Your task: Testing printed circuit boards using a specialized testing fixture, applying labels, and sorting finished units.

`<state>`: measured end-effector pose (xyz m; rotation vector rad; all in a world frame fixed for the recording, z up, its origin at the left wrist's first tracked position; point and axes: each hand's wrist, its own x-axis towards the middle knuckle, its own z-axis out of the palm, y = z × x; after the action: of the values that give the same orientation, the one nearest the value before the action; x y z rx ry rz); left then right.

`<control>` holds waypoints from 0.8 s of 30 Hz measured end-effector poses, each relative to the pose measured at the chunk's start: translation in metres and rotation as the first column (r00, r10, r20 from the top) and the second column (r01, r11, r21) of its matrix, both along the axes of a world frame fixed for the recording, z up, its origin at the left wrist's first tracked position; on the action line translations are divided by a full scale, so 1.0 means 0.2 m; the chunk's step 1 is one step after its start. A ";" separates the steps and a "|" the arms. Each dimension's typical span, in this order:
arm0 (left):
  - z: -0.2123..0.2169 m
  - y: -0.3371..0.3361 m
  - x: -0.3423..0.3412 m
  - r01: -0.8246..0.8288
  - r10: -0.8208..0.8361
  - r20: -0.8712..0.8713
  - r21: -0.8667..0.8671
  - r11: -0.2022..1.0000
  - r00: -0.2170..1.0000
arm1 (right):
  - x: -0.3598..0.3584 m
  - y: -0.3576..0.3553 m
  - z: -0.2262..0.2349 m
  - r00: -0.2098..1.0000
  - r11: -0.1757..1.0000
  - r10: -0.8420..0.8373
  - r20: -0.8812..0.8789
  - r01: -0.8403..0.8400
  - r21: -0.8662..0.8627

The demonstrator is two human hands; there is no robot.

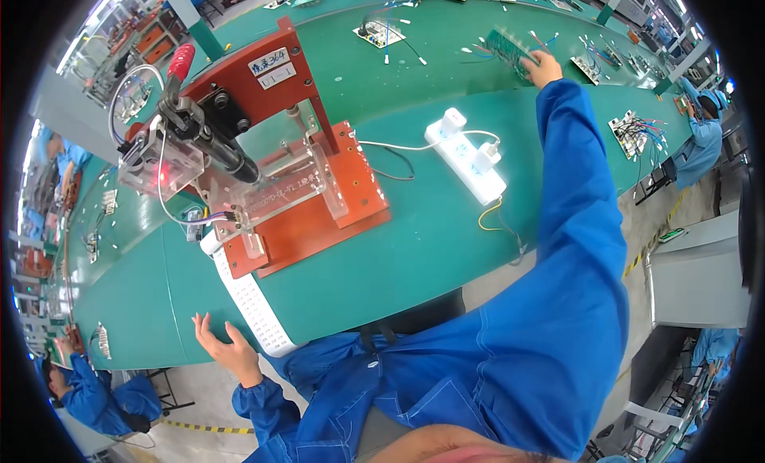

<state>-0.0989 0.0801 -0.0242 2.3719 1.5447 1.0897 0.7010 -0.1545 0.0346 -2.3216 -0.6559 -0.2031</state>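
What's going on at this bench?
A person in blue workwear has their right arm stretched over the green table, the right hand gripping a tilted green circuit board. The left hand holds nothing, its fingers spread near a white printed strip by the near edge. A red fixture stands on the table, with a white power strip to its right. Other wired boards lie farther off.

The brightly lit scene bends strongly toward black edges.
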 end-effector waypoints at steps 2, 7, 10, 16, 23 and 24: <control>0.02 -0.01 -0.02 -0.013 0.013 -0.004 0.011 1.000 1.000 | -0.19 0.05 0.22 0.986 0.994 0.077 -0.151 -0.063 0.094; 0.01 0.00 0.00 0.027 -0.028 0.052 0.014 1.000 0.998 | -0.50 -0.09 0.62 0.875 0.606 0.443 -0.194 -0.133 0.784; 0.04 0.00 0.00 0.073 -0.074 0.120 0.009 0.997 0.990 | -0.78 -0.18 0.82 0.861 0.358 0.505 -0.052 -0.155 0.921; 0.34 -0.11 0.09 0.344 -0.339 0.399 0.061 0.937 0.852 | -1.46 -0.35 1.03 0.872 0.673 -0.012 0.490 -0.355 0.649; 0.61 -0.50 0.63 0.975 -0.368 0.928 -0.125 -0.182 0.050 | -2.42 -0.12 0.66 -0.071 0.559 0.551 0.832 -0.708 -0.431; 0.58 -0.52 0.71 0.948 -0.251 0.963 0.012 -0.319 -0.096 | -2.48 -0.10 0.61 -0.109 0.509 0.563 0.819 -0.735 -0.448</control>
<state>0.0441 -0.0242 0.0920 1.1416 -0.2470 0.3416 0.2051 -0.1736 0.1557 -1.1179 -2.2356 -1.1265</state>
